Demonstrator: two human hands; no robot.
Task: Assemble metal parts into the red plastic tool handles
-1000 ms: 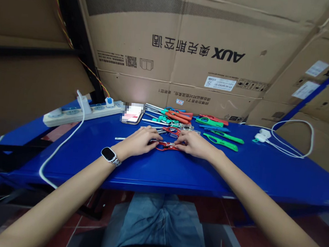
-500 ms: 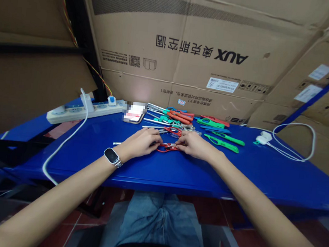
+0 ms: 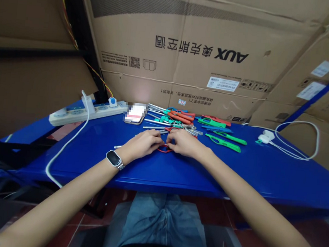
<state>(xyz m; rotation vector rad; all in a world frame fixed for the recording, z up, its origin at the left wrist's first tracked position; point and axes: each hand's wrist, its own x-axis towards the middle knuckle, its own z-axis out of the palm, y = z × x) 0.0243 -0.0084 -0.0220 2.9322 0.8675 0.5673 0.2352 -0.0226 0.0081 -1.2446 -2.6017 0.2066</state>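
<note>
Both hands work close together on a red stick-lighter body point(image 3: 164, 150) low over the blue table. My left hand point(image 3: 147, 141), a smart band on its wrist, is closed on the left part of it, where a metal tube point(image 3: 117, 147) emerges beyond the hand. With fingers pinched, my right hand point(image 3: 183, 142) covers the right part of the body. What lies right under the fingertips is hidden. Just behind the hands is a heap of lighter parts: metal tubes point(image 3: 153, 121), small teal pieces point(image 3: 162, 119) and orange-red handles point(image 3: 182, 116).
Green lighter shells point(image 3: 223, 142) lie right of the heap. A phone point(image 3: 135, 113) rests at the back left beside a white power strip point(image 3: 90, 112). A white cable with a plug point(image 3: 266, 137) lies at the right. A cardboard sheet point(image 3: 169, 69) stands behind the table point(image 3: 171, 174).
My right hand has moved left, nearer my left hand, and now covers more of the red lighter body. My left hand stays nearly in place.
</note>
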